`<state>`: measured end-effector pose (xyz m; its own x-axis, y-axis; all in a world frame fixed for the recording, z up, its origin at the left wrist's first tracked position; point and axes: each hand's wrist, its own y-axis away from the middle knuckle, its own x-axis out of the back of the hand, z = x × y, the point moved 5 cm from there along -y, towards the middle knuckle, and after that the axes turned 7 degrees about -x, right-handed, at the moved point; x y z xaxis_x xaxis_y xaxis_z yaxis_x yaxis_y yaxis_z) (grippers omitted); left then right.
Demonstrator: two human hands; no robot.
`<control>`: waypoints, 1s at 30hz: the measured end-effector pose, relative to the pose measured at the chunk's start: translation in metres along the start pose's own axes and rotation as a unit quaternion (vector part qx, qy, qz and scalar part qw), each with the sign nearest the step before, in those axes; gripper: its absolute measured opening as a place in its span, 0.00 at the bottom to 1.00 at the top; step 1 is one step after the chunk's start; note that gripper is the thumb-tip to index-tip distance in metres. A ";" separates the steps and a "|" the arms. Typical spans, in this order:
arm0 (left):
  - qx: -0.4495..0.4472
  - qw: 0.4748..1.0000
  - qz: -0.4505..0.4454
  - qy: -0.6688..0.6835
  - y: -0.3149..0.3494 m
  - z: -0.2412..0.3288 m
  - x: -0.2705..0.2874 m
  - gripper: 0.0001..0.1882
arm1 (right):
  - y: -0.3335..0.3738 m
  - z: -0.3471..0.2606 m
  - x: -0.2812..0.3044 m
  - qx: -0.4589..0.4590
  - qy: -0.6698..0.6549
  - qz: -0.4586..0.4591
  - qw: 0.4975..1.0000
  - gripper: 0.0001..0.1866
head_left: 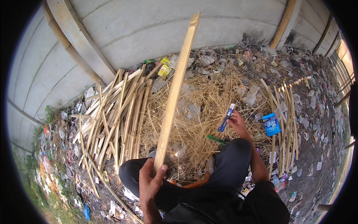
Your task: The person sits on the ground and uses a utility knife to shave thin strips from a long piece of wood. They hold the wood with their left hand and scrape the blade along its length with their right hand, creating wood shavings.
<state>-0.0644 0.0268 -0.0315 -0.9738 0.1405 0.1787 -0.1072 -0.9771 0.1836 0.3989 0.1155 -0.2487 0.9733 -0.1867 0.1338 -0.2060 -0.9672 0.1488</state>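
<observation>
A long, pale bamboo slat (175, 89) rises from my left hand (152, 179), which is closed around its lower end above my left knee. Its far tip reaches up in front of the wall. Between the fingers of my right hand (238, 122) is a slim blue cutter knife (226, 118) with a whitish end, held past my right knee; I cannot make out its blade. A thin green object (215, 140) lies on the shavings just below the right hand, beside the knee.
Many split bamboo strips (108, 123) are heaped at the left. Dry shavings (201, 100) cover the ground ahead. Fewer strips (287, 127) lie at the right, near a blue packet (271, 124). A grey panel wall (156, 30) stands behind, and litter is scattered around.
</observation>
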 end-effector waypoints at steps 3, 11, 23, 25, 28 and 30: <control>-0.001 1.000 -0.002 0.015 0.002 0.001 -0.004 0.15 | 0.018 -0.072 -0.011 -0.015 -0.100 -0.120 0.988 0.23; -0.014 0.999 -0.018 0.035 0.007 0.010 -0.010 0.13 | 0.075 -0.230 -0.040 -0.018 -0.094 -0.309 0.946 0.22; -0.037 0.998 -0.006 0.060 0.017 0.018 -0.020 0.15 | 0.121 -0.300 -0.070 0.104 0.063 -0.310 0.943 0.22; -0.069 0.997 0.007 0.028 0.017 0.013 -0.019 0.16 | 0.123 -0.303 -0.074 0.119 0.098 -0.299 0.942 0.22; -0.092 0.995 0.022 -0.021 0.017 0.014 -0.019 0.18 | 0.129 -0.305 -0.082 0.187 0.166 -0.251 0.935 0.22; -0.104 0.992 0.030 -0.063 0.016 0.020 -0.020 0.20 | 0.131 -0.308 -0.090 0.245 0.221 -0.215 0.919 0.23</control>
<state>-0.0427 0.0113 -0.0123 -0.9483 0.0868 0.3054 -0.1015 -0.9943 -0.0325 0.2527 0.0586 0.0601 0.7957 0.2152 0.5662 0.3647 -0.9166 -0.1641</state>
